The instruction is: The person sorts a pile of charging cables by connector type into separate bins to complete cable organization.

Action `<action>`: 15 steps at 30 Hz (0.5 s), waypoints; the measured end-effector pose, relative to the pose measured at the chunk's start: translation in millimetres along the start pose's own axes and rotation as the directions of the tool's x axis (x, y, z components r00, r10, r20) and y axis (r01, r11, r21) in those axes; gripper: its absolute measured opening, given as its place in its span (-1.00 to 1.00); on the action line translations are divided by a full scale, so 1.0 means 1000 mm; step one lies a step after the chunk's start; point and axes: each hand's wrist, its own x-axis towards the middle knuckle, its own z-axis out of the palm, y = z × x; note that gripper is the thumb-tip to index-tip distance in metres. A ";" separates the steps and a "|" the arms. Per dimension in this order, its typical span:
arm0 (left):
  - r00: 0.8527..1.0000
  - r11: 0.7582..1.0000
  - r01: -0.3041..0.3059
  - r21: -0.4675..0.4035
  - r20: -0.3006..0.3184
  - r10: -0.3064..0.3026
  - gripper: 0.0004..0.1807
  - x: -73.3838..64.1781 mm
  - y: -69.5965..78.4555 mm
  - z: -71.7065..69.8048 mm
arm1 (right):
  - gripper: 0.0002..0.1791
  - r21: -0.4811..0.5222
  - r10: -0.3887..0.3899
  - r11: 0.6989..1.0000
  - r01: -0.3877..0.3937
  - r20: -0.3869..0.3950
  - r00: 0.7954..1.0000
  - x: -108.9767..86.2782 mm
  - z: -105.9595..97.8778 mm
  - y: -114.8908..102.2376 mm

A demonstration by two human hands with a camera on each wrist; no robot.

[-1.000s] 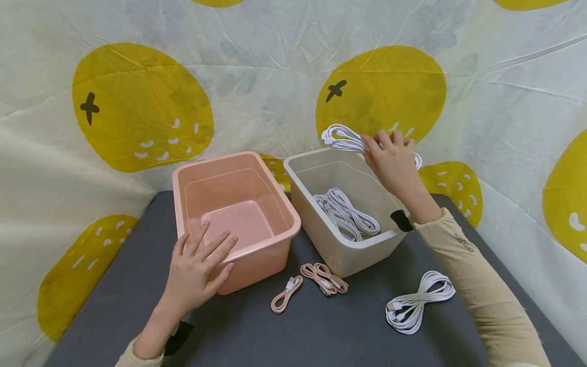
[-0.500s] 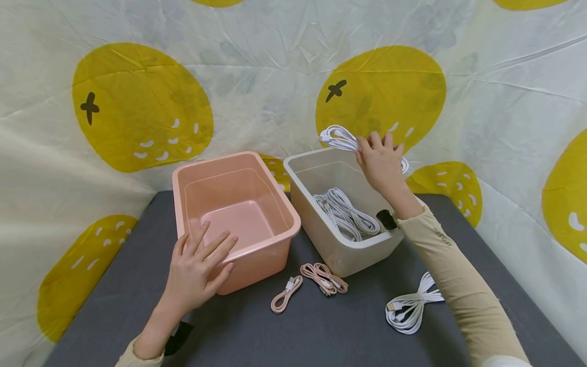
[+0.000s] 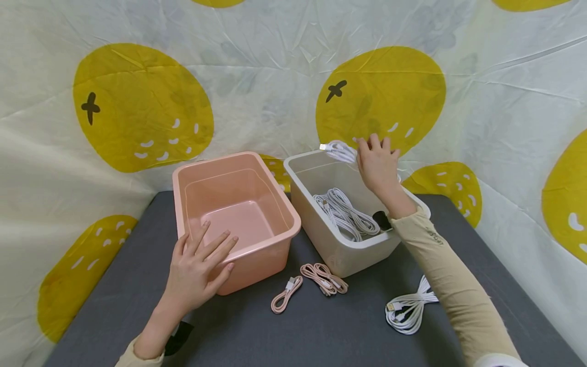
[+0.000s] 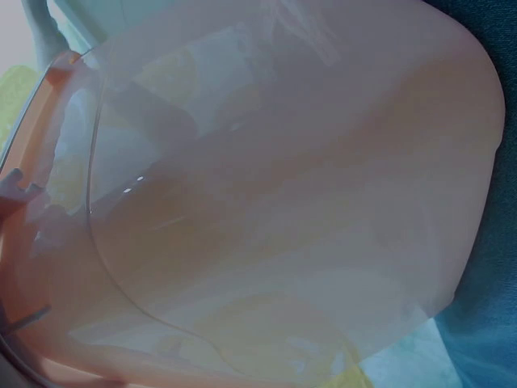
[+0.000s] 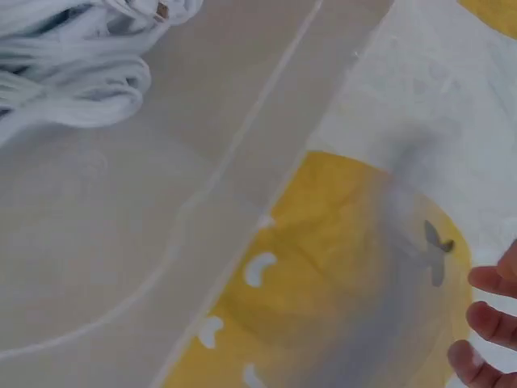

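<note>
My left hand (image 3: 194, 270) rests with spread fingers on the near rim of the pink bin (image 3: 291, 224). That bin's inside shows no cables. Over the far part of the grey bin (image 3: 316, 237) is my right hand (image 3: 379, 168). A coiled white cable (image 3: 339, 151) hangs in the air just below its fingers, blurred. In the right wrist view the fingers (image 5: 485, 323) are apart, and the blurred cable (image 5: 396, 242) appears clear of them. Several coiled white cables (image 3: 350, 216) lie inside the grey bin.
Two pink cable coils, a small one (image 3: 287, 294) and a larger one (image 3: 324, 279), lie on the dark table (image 3: 348, 336) before the bins. A white cable bundle (image 3: 408, 311) lies at right, partly behind the sleeve (image 3: 451, 280). A patterned curtain (image 3: 266, 102) stands behind.
My right hand has moved left over the grey bin. The white cable, held between the fingers earlier, has dropped below them. My left hand has stayed in place.
</note>
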 end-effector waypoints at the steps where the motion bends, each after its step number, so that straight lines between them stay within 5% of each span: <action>1: 1.000 1.000 0.000 -0.001 0.000 0.000 -0.48 0.000 0.000 0.000 | -0.73 0.005 -0.002 1.000 0.002 -0.011 1.000 0.000 -0.001 0.000; 15: 1.000 1.000 -0.001 -0.001 -0.001 0.001 -0.47 0.000 -0.001 0.000 | -0.72 0.051 0.017 0.999 -0.019 0.046 0.999 -0.006 -0.027 0.008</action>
